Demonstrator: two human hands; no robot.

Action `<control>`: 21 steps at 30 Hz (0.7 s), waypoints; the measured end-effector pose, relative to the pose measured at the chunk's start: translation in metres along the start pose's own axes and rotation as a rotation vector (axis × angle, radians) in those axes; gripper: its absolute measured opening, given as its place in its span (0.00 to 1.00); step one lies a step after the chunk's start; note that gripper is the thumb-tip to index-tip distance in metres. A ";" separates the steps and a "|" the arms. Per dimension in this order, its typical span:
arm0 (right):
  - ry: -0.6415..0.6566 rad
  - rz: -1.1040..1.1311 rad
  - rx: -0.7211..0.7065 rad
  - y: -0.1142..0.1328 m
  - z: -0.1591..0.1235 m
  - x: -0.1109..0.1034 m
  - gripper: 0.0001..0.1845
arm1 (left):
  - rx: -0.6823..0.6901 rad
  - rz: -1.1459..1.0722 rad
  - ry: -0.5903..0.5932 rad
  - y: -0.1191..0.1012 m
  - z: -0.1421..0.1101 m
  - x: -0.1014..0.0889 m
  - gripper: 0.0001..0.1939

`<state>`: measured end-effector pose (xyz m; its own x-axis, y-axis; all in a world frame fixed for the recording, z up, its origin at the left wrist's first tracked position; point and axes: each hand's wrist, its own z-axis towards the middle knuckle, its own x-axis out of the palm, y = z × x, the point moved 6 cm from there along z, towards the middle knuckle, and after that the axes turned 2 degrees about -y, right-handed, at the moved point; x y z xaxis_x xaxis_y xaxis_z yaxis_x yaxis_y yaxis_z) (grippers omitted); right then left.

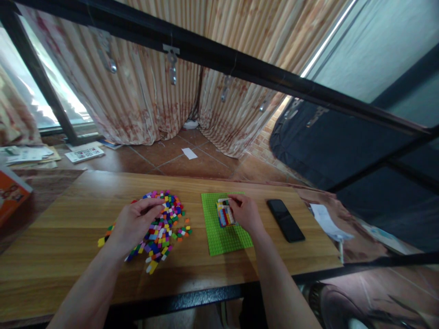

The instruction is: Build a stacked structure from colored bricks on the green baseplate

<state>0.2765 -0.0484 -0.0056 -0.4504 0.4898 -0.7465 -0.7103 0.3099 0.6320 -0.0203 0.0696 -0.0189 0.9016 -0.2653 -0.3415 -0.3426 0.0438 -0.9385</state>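
Observation:
A loose pile of small, many-coloured toy bricks (pixel 164 230) lies on the left half of the wooden table. My left hand (pixel 135 221) reaches over its upper part, thumb and forefinger brought close together; whatever is between them is too small to make out. Right of the pile lies a green studded baseplate (pixel 214 240). On it sits a small block of bricks (pixel 224 214) in rows of red, blue, white and yellow. My right hand (pixel 245 211) is at the upper right of this block, its fingers closed at the edge. What those fingertips pinch is hidden.
A black phone (pixel 286 220) lies right of the baseplate on the wooden table (pixel 192 274). A dark metal bar (pixel 219 64) with hanging hooks crosses above, before striped curtains (pixel 154 91). Papers and books (pixel 84 154) lie on the floor; an orange box (pixel 12 194) stands far left.

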 end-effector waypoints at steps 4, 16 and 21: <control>-0.035 -0.027 0.009 -0.003 0.000 -0.003 0.13 | 0.004 0.009 0.008 -0.002 -0.001 0.000 0.24; -0.074 -0.036 0.026 0.005 -0.006 0.001 0.10 | 0.004 0.020 0.014 0.000 -0.001 0.000 0.24; -0.094 -0.008 0.016 0.005 -0.006 0.005 0.10 | 0.028 0.031 0.011 0.000 0.001 0.000 0.24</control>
<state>0.2671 -0.0492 -0.0073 -0.3916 0.5615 -0.7290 -0.7047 0.3264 0.6300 -0.0205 0.0702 -0.0192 0.8876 -0.2742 -0.3702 -0.3628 0.0792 -0.9285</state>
